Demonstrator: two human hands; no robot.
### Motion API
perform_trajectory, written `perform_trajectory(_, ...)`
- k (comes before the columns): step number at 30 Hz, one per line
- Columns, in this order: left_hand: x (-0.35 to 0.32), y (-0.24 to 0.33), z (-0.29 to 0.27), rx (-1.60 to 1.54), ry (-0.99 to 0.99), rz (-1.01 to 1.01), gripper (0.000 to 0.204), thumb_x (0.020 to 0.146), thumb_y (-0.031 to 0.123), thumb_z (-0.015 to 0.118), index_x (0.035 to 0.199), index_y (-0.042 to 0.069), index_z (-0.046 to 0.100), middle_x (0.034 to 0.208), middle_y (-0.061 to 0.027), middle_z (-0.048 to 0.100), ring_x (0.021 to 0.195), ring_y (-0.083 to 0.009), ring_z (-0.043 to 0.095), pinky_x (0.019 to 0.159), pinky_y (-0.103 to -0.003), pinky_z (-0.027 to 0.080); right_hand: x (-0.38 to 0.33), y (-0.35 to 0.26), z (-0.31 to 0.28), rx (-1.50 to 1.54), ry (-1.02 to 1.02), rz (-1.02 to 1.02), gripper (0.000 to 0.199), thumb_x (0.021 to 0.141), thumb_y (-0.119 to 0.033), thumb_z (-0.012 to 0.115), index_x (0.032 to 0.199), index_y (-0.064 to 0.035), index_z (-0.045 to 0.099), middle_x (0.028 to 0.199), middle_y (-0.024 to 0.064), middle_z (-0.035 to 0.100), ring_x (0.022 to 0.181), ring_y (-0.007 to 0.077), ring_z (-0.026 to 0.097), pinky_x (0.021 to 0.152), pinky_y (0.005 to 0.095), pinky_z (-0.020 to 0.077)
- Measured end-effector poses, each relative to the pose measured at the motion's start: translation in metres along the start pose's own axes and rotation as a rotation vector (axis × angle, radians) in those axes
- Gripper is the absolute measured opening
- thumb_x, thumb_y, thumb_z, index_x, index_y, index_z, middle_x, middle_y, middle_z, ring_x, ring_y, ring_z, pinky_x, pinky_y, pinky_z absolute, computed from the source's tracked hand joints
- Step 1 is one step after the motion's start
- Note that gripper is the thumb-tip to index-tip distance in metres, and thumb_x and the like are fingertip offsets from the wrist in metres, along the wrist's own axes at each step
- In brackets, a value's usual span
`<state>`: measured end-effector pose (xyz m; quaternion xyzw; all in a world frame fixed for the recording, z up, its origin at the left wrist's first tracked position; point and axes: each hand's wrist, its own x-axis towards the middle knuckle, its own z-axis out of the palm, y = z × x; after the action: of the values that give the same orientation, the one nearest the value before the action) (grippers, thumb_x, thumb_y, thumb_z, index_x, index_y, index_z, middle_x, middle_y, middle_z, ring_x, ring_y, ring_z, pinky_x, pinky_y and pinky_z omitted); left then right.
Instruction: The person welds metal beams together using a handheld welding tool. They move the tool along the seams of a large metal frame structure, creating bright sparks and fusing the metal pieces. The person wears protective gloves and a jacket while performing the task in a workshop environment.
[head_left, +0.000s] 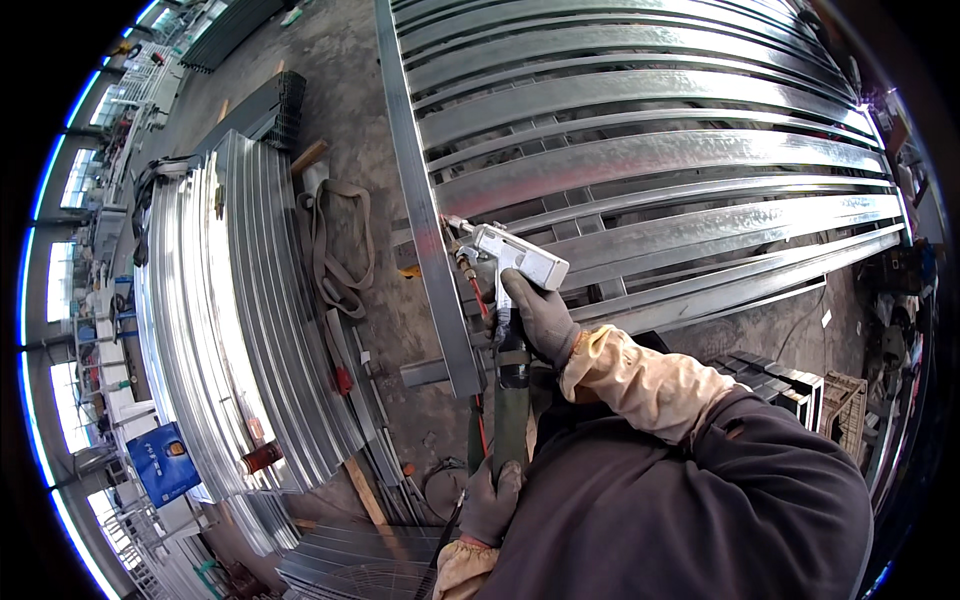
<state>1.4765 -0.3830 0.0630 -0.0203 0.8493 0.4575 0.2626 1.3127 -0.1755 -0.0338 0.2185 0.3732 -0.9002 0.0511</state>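
My right hand (542,318), in a dark grey glove with a pale leather cuff, is closed around the grip of a white box-shaped handheld welding gun (530,260). The gun's narrow nozzle points left, by the inner edge of a long steel side beam (425,240); whether it touches cannot be made out. A faint red tint shows on the metal there. From the grip a thick cable in a green sleeve (512,425) runs down toward my body. Lower down, my gloved left hand (490,503) is closed around this cable, its fingers partly hidden.
Parallel steel slats (650,150) join the side beam and fill the upper right. On the left lies a stack of shiny corrugated profiles (270,320), with a grey strap (325,240) beside it. A blue bag (163,463) and a wooden crate (842,405) stand farther out.
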Motion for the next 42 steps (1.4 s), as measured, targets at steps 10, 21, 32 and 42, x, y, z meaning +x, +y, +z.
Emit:
perform_trajectory(10,0.007,-0.001,0.0,-0.053,-0.045,-0.039,0.03,0.095,0.024,0.055,0.11,-0.002,0.06,0.075,-0.0067,0.065,0.067,-0.0159,0.061,0.064,-0.032,0.049,0.024,0.017,-0.01,-0.121,-0.023,-0.178,0.038,0.099,-0.037,0.058,0.103,0.0014,0.058,0.071,0.0105,0.063,0.058,0.0213,0.065,0.056,0.0353,0.0571)
perform_trajectory(21,0.007,0.002,-0.002,-0.027,-0.043,-0.059,0.031,0.092,0.021,0.058,0.113,-0.001,0.063,0.087,-0.0141,0.067,0.08,-0.0241,0.065,0.073,-0.035,0.05,0.004,-0.006,0.009,0.033,-0.006,0.008,0.029,0.097,-0.033,0.062,0.1,-0.0048,0.056,0.073,0.005,0.061,0.055,0.0168,0.063,0.051,0.0306,0.0525)
perform_trajectory(32,0.003,0.006,0.001,-0.039,-0.051,-0.127,0.033,0.091,0.021,0.058,0.115,-0.001,0.063,0.098,-0.0185,0.069,0.091,-0.0309,0.067,0.08,-0.038,0.05,0.013,0.009,-0.002,-0.025,-0.003,-0.114,0.027,0.097,-0.03,0.061,0.104,-0.0039,0.058,0.077,0.0039,0.06,0.061,0.0141,0.061,0.054,0.0296,0.0519)
perform_trajectory(42,-0.001,0.0,0.002,-0.042,-0.052,-0.131,0.034,0.092,0.023,0.057,0.117,-0.002,0.062,0.093,-0.0171,0.069,0.084,-0.0264,0.066,0.077,-0.037,0.05,0.006,0.006,0.0,-0.036,0.01,-0.07,0.027,0.098,-0.027,0.061,0.11,-0.0025,0.061,0.087,-0.0006,0.059,0.076,0.0083,0.056,0.064,0.0265,0.0488)
